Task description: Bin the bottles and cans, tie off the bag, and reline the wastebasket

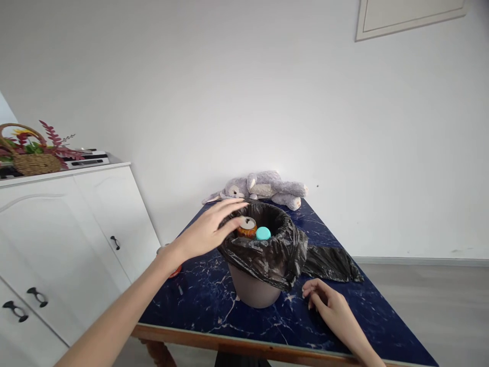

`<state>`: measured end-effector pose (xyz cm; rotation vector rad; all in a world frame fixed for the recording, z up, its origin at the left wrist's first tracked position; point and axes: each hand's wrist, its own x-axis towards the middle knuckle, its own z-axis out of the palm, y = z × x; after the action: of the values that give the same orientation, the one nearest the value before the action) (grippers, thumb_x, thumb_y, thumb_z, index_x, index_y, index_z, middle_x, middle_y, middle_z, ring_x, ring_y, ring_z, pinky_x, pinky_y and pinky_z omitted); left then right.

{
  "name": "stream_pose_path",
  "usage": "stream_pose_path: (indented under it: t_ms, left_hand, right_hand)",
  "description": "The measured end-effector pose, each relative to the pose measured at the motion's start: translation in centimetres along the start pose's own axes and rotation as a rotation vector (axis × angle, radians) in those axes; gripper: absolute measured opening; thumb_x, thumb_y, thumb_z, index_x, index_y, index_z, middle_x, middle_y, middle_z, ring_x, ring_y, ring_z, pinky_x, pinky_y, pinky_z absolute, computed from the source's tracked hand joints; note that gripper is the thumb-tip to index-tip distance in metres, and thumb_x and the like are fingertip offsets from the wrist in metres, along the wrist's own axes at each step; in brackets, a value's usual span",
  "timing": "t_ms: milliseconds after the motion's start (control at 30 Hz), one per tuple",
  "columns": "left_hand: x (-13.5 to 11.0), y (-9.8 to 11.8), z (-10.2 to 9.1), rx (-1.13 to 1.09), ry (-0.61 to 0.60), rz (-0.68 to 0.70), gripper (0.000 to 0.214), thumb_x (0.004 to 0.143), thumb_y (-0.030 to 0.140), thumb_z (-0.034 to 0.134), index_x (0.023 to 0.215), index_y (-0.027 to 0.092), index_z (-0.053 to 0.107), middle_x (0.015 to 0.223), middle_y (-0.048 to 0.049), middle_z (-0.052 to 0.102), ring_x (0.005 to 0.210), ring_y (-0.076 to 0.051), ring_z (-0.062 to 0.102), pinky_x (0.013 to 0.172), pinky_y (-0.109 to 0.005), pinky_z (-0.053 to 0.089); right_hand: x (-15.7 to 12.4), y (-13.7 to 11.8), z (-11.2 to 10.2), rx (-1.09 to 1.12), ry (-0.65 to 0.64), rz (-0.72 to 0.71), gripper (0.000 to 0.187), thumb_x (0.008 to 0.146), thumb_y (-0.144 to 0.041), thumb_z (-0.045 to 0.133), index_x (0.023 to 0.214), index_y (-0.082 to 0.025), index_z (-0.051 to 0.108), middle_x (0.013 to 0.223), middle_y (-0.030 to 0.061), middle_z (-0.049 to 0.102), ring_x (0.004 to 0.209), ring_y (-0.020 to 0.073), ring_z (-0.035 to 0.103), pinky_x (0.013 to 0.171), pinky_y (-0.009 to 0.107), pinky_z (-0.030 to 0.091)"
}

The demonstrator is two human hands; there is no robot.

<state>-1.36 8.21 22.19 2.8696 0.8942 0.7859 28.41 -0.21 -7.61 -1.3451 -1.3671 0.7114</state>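
Note:
A small grey bin (252,293) lined with a black plastic bag (267,252) stands on a dark blue marbled table (336,326). Inside the bin lie an orange can (247,227) and a round teal object (263,233). My left hand (214,229) hovers over the bin's left rim with its fingers stretched out and holds nothing. To the right of the bin my right hand (328,303) rests on the table, fingers loosely curled, with nothing visible in it.
A grey plush rabbit (263,187) lies at the table's far end by the wall. A white cabinet (64,239) stands to the left, topped with a wicker basket of flowers (32,150). A small red object (175,270) shows under my left wrist.

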Motion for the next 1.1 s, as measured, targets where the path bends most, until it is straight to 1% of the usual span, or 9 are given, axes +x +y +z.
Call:
stream_pose_path:
  t_ms: [100,233,367,533,633,767,833,933,1100]
  left_hand:
    - [-1.2,-2.2,-0.9,0.051,0.211,-0.073,0.043,0.113,0.049,0.038,0.142,0.028,0.063,0.149,-0.0052,0.065,0.141,-0.025,0.058,0.124,-0.047,0.043]
    - [-5.0,-9.8,-1.3,0.272,0.383,-0.344,0.046,0.109,0.050,0.039,0.133,0.020,0.064,0.141,-0.0121,0.068,0.135,-0.031,0.060,0.120,-0.049,0.044]
    - [-10.8,-18.4,0.3,0.363,0.073,-0.827,0.073,0.096,0.064,0.049,0.146,0.012,0.055,0.152,-0.0234,0.059,0.143,-0.042,0.054,0.116,-0.054,0.045]
    - [-15.8,-21.5,2.8,0.294,-0.058,-0.923,0.078,0.082,0.066,0.064,0.139,0.013,0.059,0.129,-0.0185,0.074,0.117,-0.036,0.073,0.093,-0.040,0.058]
    - [-15.5,-20.2,2.7,0.313,0.007,-0.901,0.072,0.087,0.065,0.062,0.139,0.017,0.057,0.132,-0.0168,0.073,0.122,-0.037,0.070,0.098,-0.043,0.056]
    - [-11.4,-15.4,-0.3,0.311,0.540,-0.728,0.072,0.093,0.066,0.061,0.145,0.017,0.052,0.144,-0.0190,0.064,0.133,-0.038,0.063,0.113,-0.051,0.049]
    - [-8.7,-11.6,-2.3,0.237,0.703,-0.545,0.068,0.096,0.064,0.062,0.146,0.019,0.050,0.142,-0.0166,0.064,0.128,-0.033,0.065,0.113,-0.050,0.051]
    - [-5.1,-5.1,-4.2,0.104,0.716,-0.247,0.061,0.099,0.059,0.062,0.147,0.023,0.050,0.138,-0.0131,0.065,0.119,-0.029,0.069,0.106,-0.049,0.057]
    - [-0.8,2.1,-3.7,0.016,0.473,0.030,0.068,0.092,0.046,0.078,0.147,0.028,0.042,0.140,-0.0097,0.063,0.130,-0.028,0.066,0.110,-0.048,0.057]
  right_hand:
    - [-0.1,0.0,-0.1,-0.010,-0.016,0.011,0.022,0.096,-0.037,0.050,0.099,-0.023,0.067,0.092,0.0040,0.074,0.071,0.0190,0.070,0.070,0.029,0.051]
    - [-0.2,0.1,-0.3,-0.010,-0.013,0.016,0.022,0.095,-0.037,0.050,0.100,-0.023,0.067,0.092,0.0041,0.074,0.071,0.0189,0.069,0.071,0.030,0.051]
    - [-0.3,0.5,-0.3,-0.021,-0.019,0.025,0.022,0.095,-0.038,0.050,0.101,-0.024,0.067,0.092,0.0041,0.074,0.072,0.0191,0.069,0.071,0.030,0.050]
    - [-0.3,0.5,-0.4,-0.028,-0.019,0.027,0.022,0.093,-0.038,0.051,0.100,-0.024,0.067,0.091,0.0033,0.075,0.071,0.0188,0.070,0.071,0.030,0.051]
    - [-0.3,0.3,-0.3,-0.028,-0.006,0.027,0.021,0.092,-0.037,0.053,0.099,-0.024,0.068,0.089,0.0034,0.075,0.070,0.0192,0.070,0.071,0.030,0.051]
    - [-0.2,0.1,-0.2,-0.007,0.010,0.023,0.021,0.089,-0.037,0.055,0.097,-0.024,0.069,0.089,0.0034,0.076,0.069,0.0191,0.070,0.068,0.029,0.051]
    - [-0.2,0.2,-0.2,0.002,0.013,0.020,0.021,0.089,-0.037,0.055,0.097,-0.024,0.069,0.089,0.0034,0.076,0.068,0.0191,0.070,0.068,0.029,0.051]
    - [-0.1,0.2,-0.1,0.009,0.015,0.017,0.021,0.089,-0.038,0.056,0.097,-0.024,0.069,0.087,0.0033,0.075,0.068,0.0192,0.070,0.068,0.029,0.051]
    - [-0.2,0.0,-0.1,0.015,0.001,0.019,0.023,0.091,-0.042,0.055,0.097,-0.024,0.068,0.089,0.0038,0.075,0.069,0.0196,0.070,0.068,0.029,0.052]
